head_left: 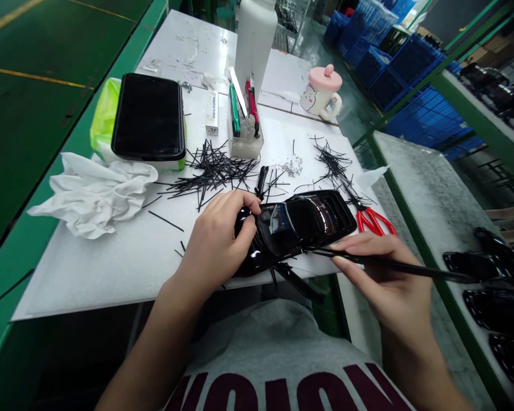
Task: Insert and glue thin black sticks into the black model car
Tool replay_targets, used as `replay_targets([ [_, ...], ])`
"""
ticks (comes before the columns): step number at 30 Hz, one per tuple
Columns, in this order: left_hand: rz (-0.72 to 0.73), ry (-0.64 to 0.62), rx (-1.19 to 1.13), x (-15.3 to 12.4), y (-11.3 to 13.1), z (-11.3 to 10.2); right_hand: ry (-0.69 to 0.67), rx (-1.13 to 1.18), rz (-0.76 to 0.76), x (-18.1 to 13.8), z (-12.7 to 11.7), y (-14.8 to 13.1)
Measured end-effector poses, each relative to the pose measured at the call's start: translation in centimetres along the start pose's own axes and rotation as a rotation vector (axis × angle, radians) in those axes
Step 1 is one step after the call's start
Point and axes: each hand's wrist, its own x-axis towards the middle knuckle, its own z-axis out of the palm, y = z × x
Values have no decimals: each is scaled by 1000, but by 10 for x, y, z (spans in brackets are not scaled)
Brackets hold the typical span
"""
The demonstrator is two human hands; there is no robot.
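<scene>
A glossy black plastic part point(302, 225), shaped like a grille or housing, lies at the near edge of the white table point(124, 260). My left hand point(220, 240) is curled over its left end, gripping it. My right hand point(383, 274) pinches a long thin black strip point(411, 267) that runs from the part out to the right. Red-handled scissors point(373, 220) lie just beyond my right hand.
Loose black strips point(212, 168) are scattered mid-table. Behind them are a black tray on a green box point(149, 121), a crumpled white cloth point(92, 194), a clear tool holder point(245, 134), a white bottle point(255, 37) and a pink cup point(322, 91). More black parts point(492, 285) lie on the right bench.
</scene>
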Motion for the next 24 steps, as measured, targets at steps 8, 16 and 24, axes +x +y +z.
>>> replay_targets([
  [8,-7,-11,-32,-2,-1,-3,-64,-102,-175,121,15,-23],
  [16,-56,27,-117,-4,-2,-3,-309,-190,-135,231,102,22],
  [24,-78,38,-137,-6,0,-4,-178,-95,-115,244,107,26],
])
